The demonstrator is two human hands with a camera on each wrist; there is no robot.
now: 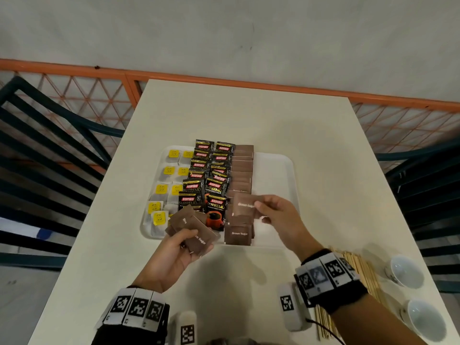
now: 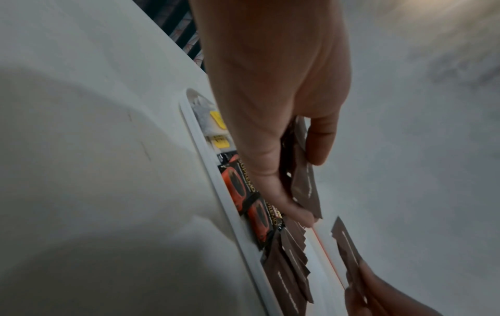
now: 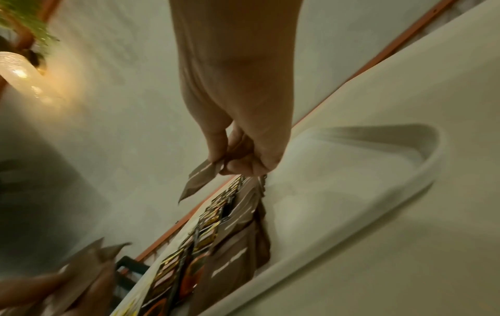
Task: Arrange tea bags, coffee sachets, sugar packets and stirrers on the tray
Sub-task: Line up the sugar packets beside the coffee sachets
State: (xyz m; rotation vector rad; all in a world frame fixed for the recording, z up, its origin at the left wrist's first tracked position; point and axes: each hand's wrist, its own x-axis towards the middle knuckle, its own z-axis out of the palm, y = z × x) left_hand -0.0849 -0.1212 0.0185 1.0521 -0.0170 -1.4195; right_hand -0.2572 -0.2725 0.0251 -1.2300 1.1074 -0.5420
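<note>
A: Hands?
B: Right hand (image 1: 278, 215) pinches one brown sugar packet (image 1: 245, 206) by its edge, above the sugar column (image 1: 241, 170). Left hand (image 1: 174, 255) grips a fanned stack of brown sugar packets (image 1: 196, 234) over the white tray's (image 1: 286, 170) near rim.

A: Step?
B: Sugar row, probably. Tea bags (image 1: 159, 216) fill the left column, Kopiko coffee sachets (image 1: 215, 202) the middle. Wooden stirrers (image 1: 358, 270) lie on the table, off the tray, beside two white cups (image 1: 405, 270).

A: Next?
B: Likely lay this packet overlapping the near end, square to the column.

A: Views?
B: Only head shows stirrers and cups. Right wrist shows the thumb-finger pinch; left wrist shows the stack edge-on.
</note>
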